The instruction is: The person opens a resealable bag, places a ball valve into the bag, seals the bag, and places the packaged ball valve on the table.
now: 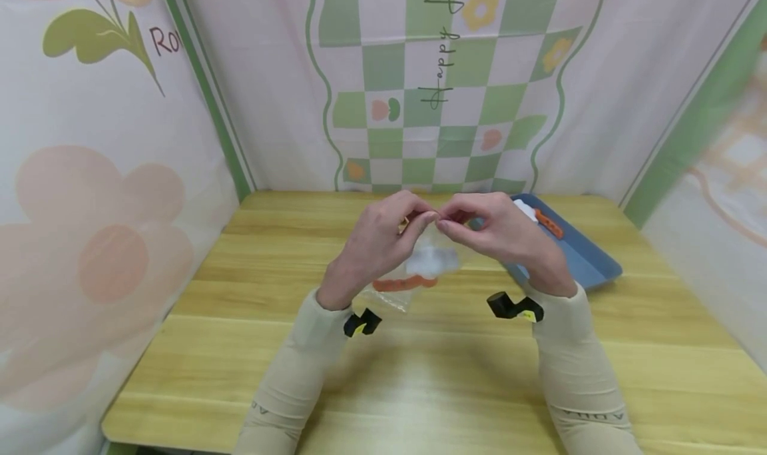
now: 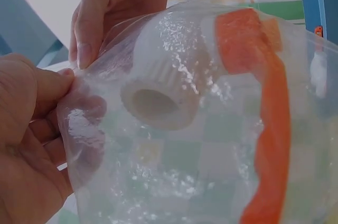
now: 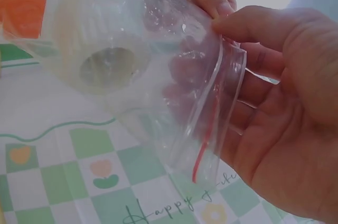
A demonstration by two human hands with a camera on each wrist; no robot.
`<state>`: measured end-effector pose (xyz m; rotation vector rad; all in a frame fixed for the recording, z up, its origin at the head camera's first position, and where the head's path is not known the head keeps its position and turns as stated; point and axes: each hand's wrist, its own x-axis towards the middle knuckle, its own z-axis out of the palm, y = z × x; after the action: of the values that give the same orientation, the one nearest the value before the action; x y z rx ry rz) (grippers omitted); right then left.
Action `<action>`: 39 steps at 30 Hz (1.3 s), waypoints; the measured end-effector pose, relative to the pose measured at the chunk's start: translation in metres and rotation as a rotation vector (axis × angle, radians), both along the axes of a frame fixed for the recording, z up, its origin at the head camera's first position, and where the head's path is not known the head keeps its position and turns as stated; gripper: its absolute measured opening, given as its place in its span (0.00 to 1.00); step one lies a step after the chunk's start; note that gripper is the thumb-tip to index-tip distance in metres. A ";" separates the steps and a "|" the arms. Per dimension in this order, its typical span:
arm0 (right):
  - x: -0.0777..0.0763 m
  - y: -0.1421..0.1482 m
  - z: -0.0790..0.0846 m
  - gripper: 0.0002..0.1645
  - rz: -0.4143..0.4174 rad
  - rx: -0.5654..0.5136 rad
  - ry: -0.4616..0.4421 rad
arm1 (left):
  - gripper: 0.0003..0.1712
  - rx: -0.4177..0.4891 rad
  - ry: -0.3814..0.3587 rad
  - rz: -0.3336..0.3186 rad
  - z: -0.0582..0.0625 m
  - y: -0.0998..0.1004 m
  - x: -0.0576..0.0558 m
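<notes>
A wood-grain table (image 1: 240, 295) is spreading beneath the hands. A checked cloth (image 1: 383, 68) lettered "Happy" is hanging behind it, and a flowered cloth (image 1: 114, 242) is hanging along the left. Toward the far right of the tabletop, a blue tray (image 1: 587, 262) is holding a white piece (image 1: 524, 210) and an orange piece (image 1: 549, 224).

Over the table, the left hand (image 1: 383, 232) and the right hand (image 1: 497, 232) are nearly meeting, each pinching the edge of a clear bag (image 1: 392, 300) that is hanging below them.

The head view is blurring the bag's contents; the left wrist view is showing a white part (image 2: 179, 60) inside, with a ribbed side and a round opening, and an orange strip (image 2: 274, 129) lying beside it. Only the right wrist view is revealing a red line (image 3: 203, 147) near the bag's edge.
</notes>
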<state>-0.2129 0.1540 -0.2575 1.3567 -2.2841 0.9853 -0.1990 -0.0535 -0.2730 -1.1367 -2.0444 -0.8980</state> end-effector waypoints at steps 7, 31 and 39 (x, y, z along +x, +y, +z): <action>-0.002 0.003 0.000 0.05 0.007 0.011 -0.004 | 0.05 0.027 0.004 0.006 0.001 -0.001 0.000; 0.000 0.002 0.001 0.06 -0.011 0.025 0.045 | 0.05 -0.046 -0.053 -0.038 -0.001 -0.005 -0.004; 0.000 0.000 0.000 0.05 0.012 0.008 0.032 | 0.05 -0.012 -0.006 -0.033 0.001 -0.005 -0.003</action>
<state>-0.2126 0.1540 -0.2572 1.3804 -2.2613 0.9520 -0.2020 -0.0589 -0.2722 -1.1783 -2.0441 -0.9079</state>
